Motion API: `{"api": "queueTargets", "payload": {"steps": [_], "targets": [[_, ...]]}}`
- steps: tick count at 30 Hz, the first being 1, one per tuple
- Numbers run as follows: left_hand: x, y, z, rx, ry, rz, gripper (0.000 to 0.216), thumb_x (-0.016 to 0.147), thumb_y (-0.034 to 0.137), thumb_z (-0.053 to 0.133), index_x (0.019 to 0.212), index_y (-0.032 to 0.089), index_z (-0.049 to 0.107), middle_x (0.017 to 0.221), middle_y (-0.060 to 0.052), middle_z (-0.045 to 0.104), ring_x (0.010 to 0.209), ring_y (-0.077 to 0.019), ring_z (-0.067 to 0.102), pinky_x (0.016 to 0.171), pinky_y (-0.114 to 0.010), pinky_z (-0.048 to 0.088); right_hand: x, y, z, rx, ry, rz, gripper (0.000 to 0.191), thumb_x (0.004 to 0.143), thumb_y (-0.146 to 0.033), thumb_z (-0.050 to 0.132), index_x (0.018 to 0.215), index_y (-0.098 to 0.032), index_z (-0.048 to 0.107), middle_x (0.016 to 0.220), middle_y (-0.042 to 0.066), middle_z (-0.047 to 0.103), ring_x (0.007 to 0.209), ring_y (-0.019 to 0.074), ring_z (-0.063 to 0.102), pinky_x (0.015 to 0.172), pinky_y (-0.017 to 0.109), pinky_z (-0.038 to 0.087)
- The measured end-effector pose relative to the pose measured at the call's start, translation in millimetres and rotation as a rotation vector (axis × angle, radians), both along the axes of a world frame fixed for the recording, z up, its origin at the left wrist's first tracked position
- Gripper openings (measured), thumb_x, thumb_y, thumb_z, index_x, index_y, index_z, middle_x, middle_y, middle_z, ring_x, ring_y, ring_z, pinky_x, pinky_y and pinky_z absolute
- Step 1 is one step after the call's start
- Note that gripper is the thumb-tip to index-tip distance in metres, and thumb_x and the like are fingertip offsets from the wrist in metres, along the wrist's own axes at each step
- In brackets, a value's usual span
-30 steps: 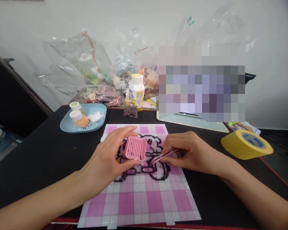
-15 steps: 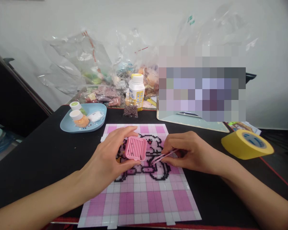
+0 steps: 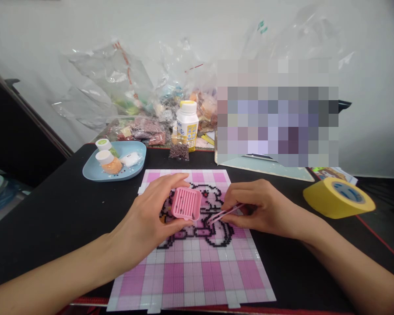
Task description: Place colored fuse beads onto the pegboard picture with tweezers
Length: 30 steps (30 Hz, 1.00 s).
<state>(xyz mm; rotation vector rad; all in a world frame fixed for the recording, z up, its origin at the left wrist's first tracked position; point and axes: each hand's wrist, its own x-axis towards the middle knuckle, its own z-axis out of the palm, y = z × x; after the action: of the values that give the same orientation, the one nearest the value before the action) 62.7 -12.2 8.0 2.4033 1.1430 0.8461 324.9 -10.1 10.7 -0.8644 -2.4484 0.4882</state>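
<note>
Between thumb and fingers, my left hand (image 3: pixel 151 210) grips a small pink ridged bead tray (image 3: pixel 186 204), tilted toward me, with a few dark beads in its grooves. My right hand (image 3: pixel 256 205) pinches pink tweezers (image 3: pixel 225 213), whose tips point down-left at the black bead outline. Beneath both hands lies a pink-and-white checked pegboard (image 3: pixel 192 275). Black beads (image 3: pixel 221 243) on it form the outline of a cartoon figure, with some orange beads by my left fingers. My left hand and the tray cover part of that figure. Whether a bead sits in the tweezer tips, I cannot tell.
A blue plate (image 3: pixel 88 170) at the left carries two small jars and a white packet. Behind the pegboard stand a white bottle (image 3: pixel 188 124) and a bag of dark beads (image 3: pixel 179 151). Yellow tape (image 3: pixel 318 201) lies at the right. Plastic bags (image 3: pixel 144 129) line the wall.
Almost nothing differs. The tray has shifted very slightly, and the dark beads in its grooves lie a little differently. The tweezer tips stay at nearly the same spot on the outline.
</note>
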Motion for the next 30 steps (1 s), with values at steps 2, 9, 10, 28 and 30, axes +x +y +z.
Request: {"api": "queueTargets", "payload": {"steps": [2, 9, 10, 28, 30], "targets": [[0, 0, 0.0, 0.001, -0.002, -0.001, 0.058, 0.08, 0.029, 0.07, 0.13, 0.031, 0.04, 0.124, -0.002, 0.061, 0.117, -0.0219, 0.057, 0.101, -0.039, 0.045, 0, 0, 0.0, -0.009, 0.003, 0.002, 0.013, 0.086, -0.027, 0.064, 0.083, -0.015, 0.067, 0.073, 0.003, 0.063, 0.062, 0.0097, 0.055, 0.054, 0.021, 0.038], [0, 1, -0.9, -0.003, -0.005, -0.005, 0.058, 0.079, 0.029, 0.071, 0.128, 0.031, 0.041, 0.126, 0.0, 0.06, 0.118, -0.0187, 0.055, 0.101, -0.033, 0.044, 0, 1, -1.3, -0.003, 0.016, 0.01, 0.013, 0.086, -0.027, 0.065, 0.085, -0.015, 0.068, 0.075, 0.003, 0.064, 0.063, 0.0093, 0.056, 0.054, 0.021, 0.039], [0, 1, -1.1, -0.002, -0.007, -0.008, 0.058, 0.079, 0.029, 0.072, 0.129, 0.031, 0.041, 0.126, 0.001, 0.06, 0.118, -0.0181, 0.055, 0.101, -0.032, 0.044, 0, 1, -1.5, -0.002, 0.015, 0.01, 0.012, 0.086, -0.027, 0.065, 0.085, -0.015, 0.068, 0.075, 0.003, 0.064, 0.062, 0.0091, 0.056, 0.053, 0.021, 0.038], [0, 1, -1.1, 0.013, 0.011, -0.017, 0.065, 0.077, 0.029, 0.074, 0.131, 0.031, 0.037, 0.124, 0.0, 0.061, 0.117, -0.0174, 0.055, 0.101, -0.031, 0.044, -7, -1, 0.3, 0.086, 0.143, -0.022, 0.009, 0.088, -0.02, 0.061, 0.096, -0.015, 0.064, 0.081, 0.003, 0.066, 0.067, 0.0085, 0.057, 0.057, 0.018, 0.043], [0, 1, -0.7, 0.013, 0.01, -0.027, 0.068, 0.076, 0.03, 0.075, 0.132, 0.03, 0.036, 0.122, 0.001, 0.061, 0.116, -0.0168, 0.056, 0.101, -0.03, 0.044, -10, -3, -1.7, 0.105, 0.164, -0.028, 0.017, 0.089, -0.018, 0.059, 0.105, -0.015, 0.062, 0.085, 0.004, 0.066, 0.069, 0.0089, 0.057, 0.059, 0.019, 0.045]]}}
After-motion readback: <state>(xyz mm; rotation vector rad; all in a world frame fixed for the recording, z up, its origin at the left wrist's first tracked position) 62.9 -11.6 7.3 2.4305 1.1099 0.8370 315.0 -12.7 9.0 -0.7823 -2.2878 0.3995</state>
